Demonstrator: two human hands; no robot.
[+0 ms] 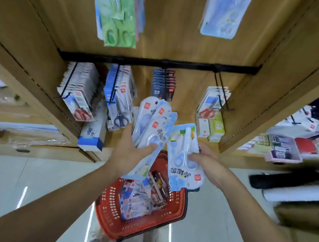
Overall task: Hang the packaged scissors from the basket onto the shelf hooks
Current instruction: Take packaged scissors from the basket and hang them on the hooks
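Observation:
My left hand [130, 149] grips a fanned stack of light-blue scissors packs [153, 122], held upright in front of the shelf. My right hand [206, 160] holds a single light-blue scissors pack [185, 155], turned upside down, just right of the stack. Below both hands a red basket [178, 209] stands on the floor with more packs [139, 198] inside. A black rail [158, 62] crosses the wooden shelf, and its hooks carry rows of packaged scissors. The far-right hook [222, 95] sticks out above a short row of packs.
Wooden shelf sides [44, 76] stand left and right of the bay. Green and blue packs [118, 12] hang above. Boxes [92, 132] and small cartons [211, 128] sit on the shelf base. Stationery fills the neighbouring shelf [294, 144] at right.

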